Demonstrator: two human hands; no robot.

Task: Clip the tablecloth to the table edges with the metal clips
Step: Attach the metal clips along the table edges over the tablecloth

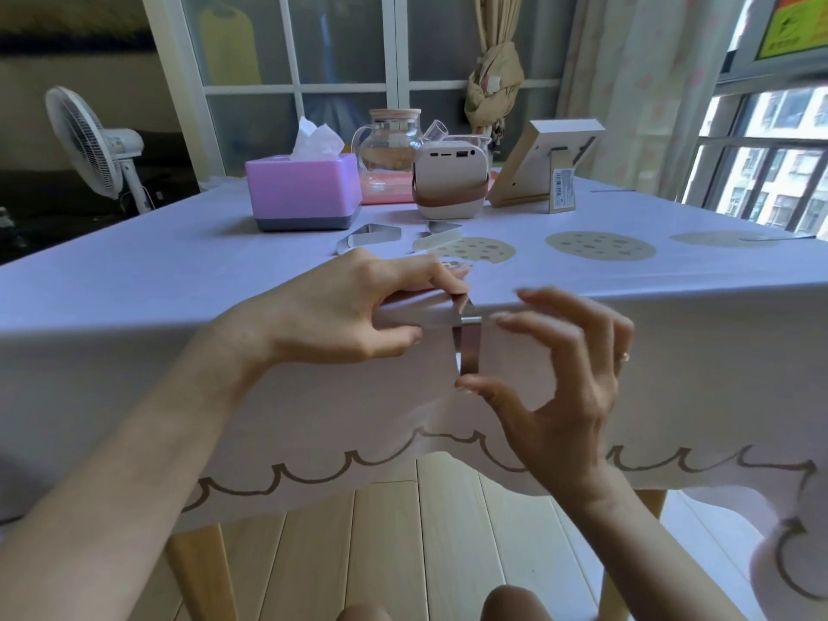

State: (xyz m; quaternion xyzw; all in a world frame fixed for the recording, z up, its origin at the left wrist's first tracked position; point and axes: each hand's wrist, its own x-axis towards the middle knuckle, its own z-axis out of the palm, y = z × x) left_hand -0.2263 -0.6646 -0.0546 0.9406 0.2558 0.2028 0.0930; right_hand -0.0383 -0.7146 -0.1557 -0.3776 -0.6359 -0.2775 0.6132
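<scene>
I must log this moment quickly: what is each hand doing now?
Left hand: closed, fingers gripping the top of the metal clip at the table edge.
Right hand: pinching the same clip, thumb at its lower end.

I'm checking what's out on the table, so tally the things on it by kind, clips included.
Metal clips: 3, one at the near edge, held in both hands, two loose
Tissue box: 1
Glass pot: 1
Projector: 1
Picture frame: 1
Total: 7
</scene>
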